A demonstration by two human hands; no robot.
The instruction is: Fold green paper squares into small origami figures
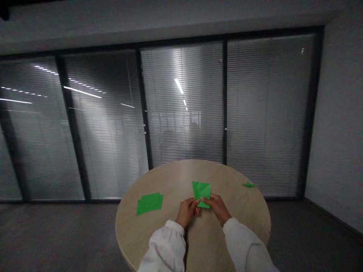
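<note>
A creased green sheet of paper [202, 187] is held up just above the table, between my two hands. My left hand [187, 212] pinches its lower left edge, the fingers curled together. On the lower right side, my right hand [217, 207] grips the paper with the thumb lying on its front face. Fold lines run across the sheet, and its lower part is partly covered by my fingers.
The round wooden table [181, 173] carries a loose stack of green paper sheets [149, 203] on the left. A small folded green paper piece [248, 185] lies near the right edge. Glass partitions with blinds [184, 143] stand behind the table.
</note>
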